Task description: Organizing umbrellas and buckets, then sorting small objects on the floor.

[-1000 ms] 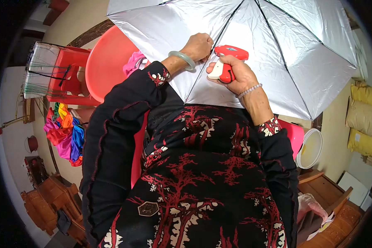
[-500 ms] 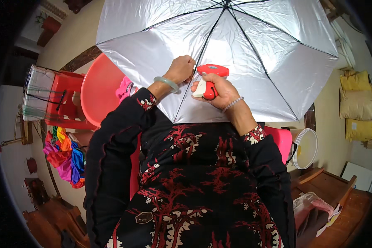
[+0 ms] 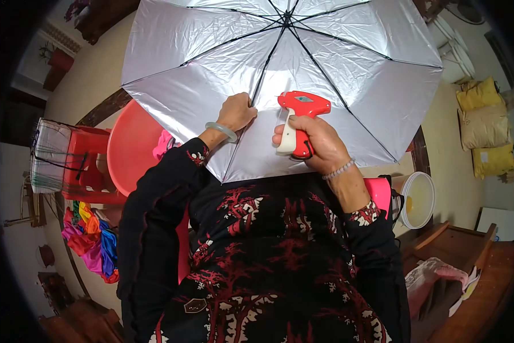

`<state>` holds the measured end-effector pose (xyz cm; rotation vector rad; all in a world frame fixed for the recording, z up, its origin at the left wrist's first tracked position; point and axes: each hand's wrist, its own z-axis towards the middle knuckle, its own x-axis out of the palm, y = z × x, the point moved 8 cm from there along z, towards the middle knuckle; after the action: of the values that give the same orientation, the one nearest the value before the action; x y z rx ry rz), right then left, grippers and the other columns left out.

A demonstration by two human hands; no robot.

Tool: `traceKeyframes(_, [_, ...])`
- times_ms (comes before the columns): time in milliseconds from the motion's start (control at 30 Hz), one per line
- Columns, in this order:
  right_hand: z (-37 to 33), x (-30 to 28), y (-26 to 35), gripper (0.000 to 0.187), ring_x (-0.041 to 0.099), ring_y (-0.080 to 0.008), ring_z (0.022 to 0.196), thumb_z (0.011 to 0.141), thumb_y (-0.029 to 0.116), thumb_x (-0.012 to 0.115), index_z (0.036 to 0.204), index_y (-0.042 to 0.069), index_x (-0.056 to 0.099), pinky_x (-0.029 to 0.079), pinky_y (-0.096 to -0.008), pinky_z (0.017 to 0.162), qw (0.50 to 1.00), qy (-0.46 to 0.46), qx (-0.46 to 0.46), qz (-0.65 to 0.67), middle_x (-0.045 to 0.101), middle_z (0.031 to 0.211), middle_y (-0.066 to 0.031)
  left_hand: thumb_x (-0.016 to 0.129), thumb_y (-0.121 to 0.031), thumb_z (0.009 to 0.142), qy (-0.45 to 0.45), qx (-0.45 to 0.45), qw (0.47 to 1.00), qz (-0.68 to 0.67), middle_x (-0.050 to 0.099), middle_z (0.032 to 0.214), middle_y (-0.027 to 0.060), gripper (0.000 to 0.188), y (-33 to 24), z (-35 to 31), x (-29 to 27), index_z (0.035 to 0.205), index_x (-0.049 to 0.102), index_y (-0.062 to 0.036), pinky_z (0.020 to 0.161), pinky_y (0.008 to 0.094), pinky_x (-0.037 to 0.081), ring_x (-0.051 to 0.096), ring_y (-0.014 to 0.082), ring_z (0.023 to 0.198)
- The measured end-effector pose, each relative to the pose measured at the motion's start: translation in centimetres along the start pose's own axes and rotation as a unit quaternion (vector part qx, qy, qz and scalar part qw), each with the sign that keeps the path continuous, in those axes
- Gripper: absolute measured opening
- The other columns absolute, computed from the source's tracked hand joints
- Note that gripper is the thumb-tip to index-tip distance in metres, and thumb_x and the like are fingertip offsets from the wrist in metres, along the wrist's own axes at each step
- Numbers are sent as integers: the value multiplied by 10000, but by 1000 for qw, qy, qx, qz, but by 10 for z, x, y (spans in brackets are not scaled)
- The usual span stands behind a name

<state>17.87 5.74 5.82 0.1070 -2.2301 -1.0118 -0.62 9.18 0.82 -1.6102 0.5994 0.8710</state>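
An opened umbrella (image 3: 308, 74) with a silver inner lining and black ribs spreads in front of me, its hub at the upper middle. My left hand (image 3: 237, 113), with a pale bangle on the wrist, is closed on a black umbrella rib in the near-left part of the canopy. To the right of it, my right hand (image 3: 325, 144) is wrapped round the handle of a red and white tagging gun (image 3: 306, 104). The gun's nose points left toward my left hand, with a gap between them, above the silver lining.
At the left stand a large pink-red basin (image 3: 128, 146), a red stool (image 3: 88, 151) and a heap of colourful cloth (image 3: 91, 237). A white bucket (image 3: 418, 200) and a wooden chair (image 3: 448, 246) are at the right. Yellow sacks (image 3: 485, 126) lie against the far right.
The tagging gun has tilted more upright and now shows its side, with my right hand slightly lower and to the right. My left hand and the umbrella have shifted left and down in view.
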Motion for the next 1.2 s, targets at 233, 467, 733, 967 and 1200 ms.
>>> traceKeyframes(233, [-18, 9, 12, 290, 639, -212, 750, 848, 139, 495, 1073, -41, 464, 532, -319, 667, 998, 28, -20, -51, 617, 871, -140, 597, -167, 695, -7, 44, 996, 75, 609, 668, 170, 187, 2, 14, -17, 729, 586, 17, 604, 360, 465, 603, 294, 631])
traceKeyframes(467, [-41, 18, 53, 244, 631, -182, 728, 842, 126, 502, 1022, -39, 495, 523, -297, 639, 991, 4, -99, -88, 618, 841, -126, 569, -183, 703, 58, 92, 966, 235, 612, 764, 207, 210, 39, 53, -73, 755, 611, 16, 677, 410, 467, 598, 351, 743])
traceKeyframes(733, [-14, -11, 50, 256, 608, -168, 685, 824, 107, 510, 1027, -49, 492, 506, -288, 595, 976, -44, -127, -173, 609, 811, -112, 551, -314, 721, 15, 107, 963, 246, 613, 779, 230, 344, 12, 46, -75, 745, 636, 19, 712, 434, 468, 597, 374, 782])
traceKeyframes(967, [-5, -17, 34, 253, 605, -169, 674, 811, 98, 513, 1019, -43, 485, 505, -283, 596, 980, -36, -105, -164, 605, 803, -111, 598, -308, 697, 89, 38, 980, 176, 612, 707, 199, 325, -24, 24, -10, 721, 627, 15, 646, 403, 467, 602, 338, 680])
traceKeyframes(1200, [-1, -22, 27, 253, 611, -172, 674, 808, 106, 518, 1015, -34, 482, 511, -285, 590, 986, -36, -78, -140, 604, 798, -109, 591, -271, 686, 27, 47, 987, 154, 618, 708, 186, 284, -10, 22, -5, 721, 626, 8, 644, 398, 470, 601, 337, 679])
